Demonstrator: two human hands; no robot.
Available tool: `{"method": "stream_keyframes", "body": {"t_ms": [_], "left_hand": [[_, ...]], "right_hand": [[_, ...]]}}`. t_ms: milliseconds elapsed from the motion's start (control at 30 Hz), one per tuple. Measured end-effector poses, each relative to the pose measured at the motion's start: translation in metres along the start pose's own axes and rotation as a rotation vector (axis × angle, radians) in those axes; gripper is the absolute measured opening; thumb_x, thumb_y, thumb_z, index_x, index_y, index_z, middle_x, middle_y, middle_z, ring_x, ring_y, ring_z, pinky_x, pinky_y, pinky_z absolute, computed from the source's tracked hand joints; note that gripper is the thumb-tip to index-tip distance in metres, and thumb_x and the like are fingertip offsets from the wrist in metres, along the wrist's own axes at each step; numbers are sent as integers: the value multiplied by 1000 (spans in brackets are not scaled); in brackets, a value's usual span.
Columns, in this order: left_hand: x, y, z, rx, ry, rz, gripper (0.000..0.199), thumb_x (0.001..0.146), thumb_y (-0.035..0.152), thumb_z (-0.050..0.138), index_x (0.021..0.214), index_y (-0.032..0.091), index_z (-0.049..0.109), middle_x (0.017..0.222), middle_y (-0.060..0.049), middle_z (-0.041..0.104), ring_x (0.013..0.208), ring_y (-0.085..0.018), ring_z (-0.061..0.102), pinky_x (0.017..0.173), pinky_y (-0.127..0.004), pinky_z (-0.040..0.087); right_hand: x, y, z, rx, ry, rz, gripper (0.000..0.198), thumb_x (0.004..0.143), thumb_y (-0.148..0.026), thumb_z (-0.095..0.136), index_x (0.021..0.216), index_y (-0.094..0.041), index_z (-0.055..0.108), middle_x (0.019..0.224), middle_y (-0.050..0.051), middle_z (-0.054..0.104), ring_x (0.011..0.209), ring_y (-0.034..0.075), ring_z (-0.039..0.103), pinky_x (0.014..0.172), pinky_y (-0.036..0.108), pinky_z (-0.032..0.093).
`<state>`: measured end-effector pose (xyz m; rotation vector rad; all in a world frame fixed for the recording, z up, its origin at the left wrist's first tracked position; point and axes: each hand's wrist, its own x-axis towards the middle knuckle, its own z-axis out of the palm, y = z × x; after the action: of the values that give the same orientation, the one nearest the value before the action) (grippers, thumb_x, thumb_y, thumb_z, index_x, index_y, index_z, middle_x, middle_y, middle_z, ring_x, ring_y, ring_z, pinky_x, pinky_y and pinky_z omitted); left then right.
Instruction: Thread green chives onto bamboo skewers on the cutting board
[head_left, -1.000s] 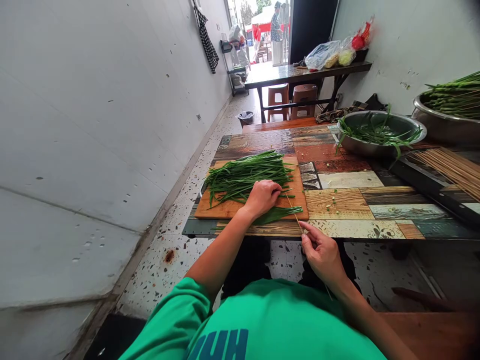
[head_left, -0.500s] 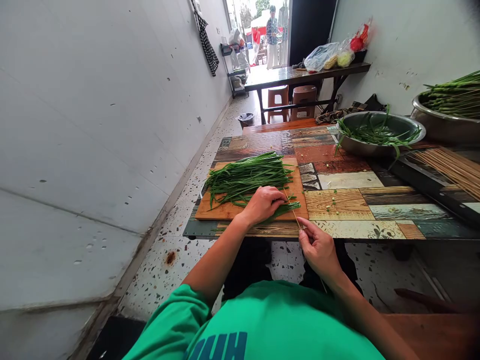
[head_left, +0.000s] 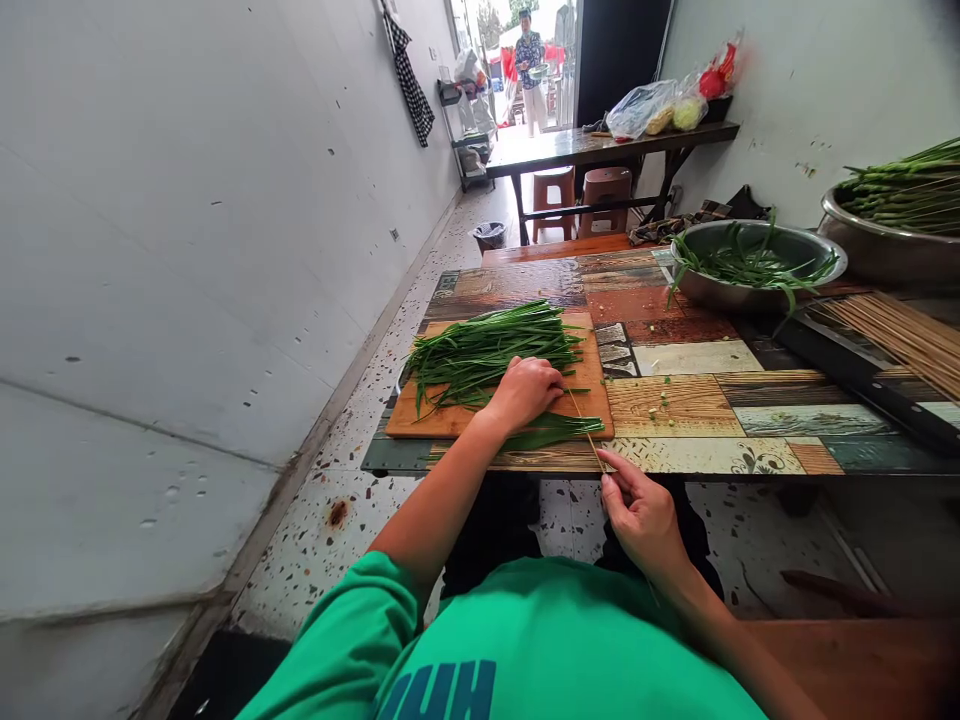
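My right hand (head_left: pixel 637 508) pinches a thin bamboo skewer (head_left: pixel 596 452) between thumb and fingers in front of the table's near edge. The skewer slants up and away across a small bunch of garlic chives (head_left: pixel 551 432), whose pale cut ends point right. My left hand (head_left: pixel 527 390) is closed in a pinch beside the skewer's far end; what its fingertips hold is hidden. Behind it, a large pile of chives (head_left: pixel 491 345) covers much of the wooden cutting board (head_left: pixel 596 365).
On the right stand a metal bowl of loose chives (head_left: pixel 757 298) and a bigger bowl of green stalks (head_left: pixel 877 245). A black-handled knife (head_left: pixel 862 375) lies near a bundle of skewers (head_left: pixel 900 335). A person (head_left: pixel 531 75) stands in the doorway beyond the far table (head_left: pixel 600 150).
The left hand has lifted slightly off the small chive bunch, which now shows more fully. The skewer stays in the right hand. The person in the doorway has shifted left and appears closer.
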<state>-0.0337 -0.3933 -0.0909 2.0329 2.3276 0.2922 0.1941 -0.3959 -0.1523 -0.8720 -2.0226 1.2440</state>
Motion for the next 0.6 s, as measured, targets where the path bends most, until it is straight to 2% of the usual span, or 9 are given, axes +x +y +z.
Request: {"method": "stream_keyframes", "body": {"t_ms": [200, 333, 467, 600], "left_hand": [[0, -2, 3, 142, 27, 17, 25, 92, 30, 49, 90, 19, 71, 94, -7, 68, 97, -24, 56, 87, -37, 35], [-2, -2, 5, 148, 65, 23, 28, 93, 30, 45, 93, 18, 70, 95, -7, 67, 97, -23, 55, 89, -37, 34], [-1, -3, 6, 147, 45, 55, 24, 92, 30, 49, 94, 18, 70, 96, -7, 67, 98, -22, 55, 90, -35, 35], [1, -2, 4, 174, 22, 66, 23, 90, 30, 51, 92, 18, 70, 93, -7, 67, 98, -23, 56, 90, -35, 36]], "right_hand": [[-1, 4, 0, 0, -8, 26, 44, 86, -31, 48, 119, -5, 62, 65, 2, 62, 48, 10, 48, 48, 22, 41], [0, 4, 0, 1, -7, 23, 44, 86, -31, 47, 118, -5, 62, 63, 1, 60, 48, 10, 46, 47, 22, 40], [0, 3, -1, 0, -6, 26, 44, 86, -31, 47, 119, -5, 62, 62, 1, 60, 48, 10, 46, 46, 22, 39], [0, 1, -3, 7, -3, 27, 44, 85, -31, 47, 118, -4, 62, 70, 5, 65, 50, 11, 50, 49, 22, 42]]}}
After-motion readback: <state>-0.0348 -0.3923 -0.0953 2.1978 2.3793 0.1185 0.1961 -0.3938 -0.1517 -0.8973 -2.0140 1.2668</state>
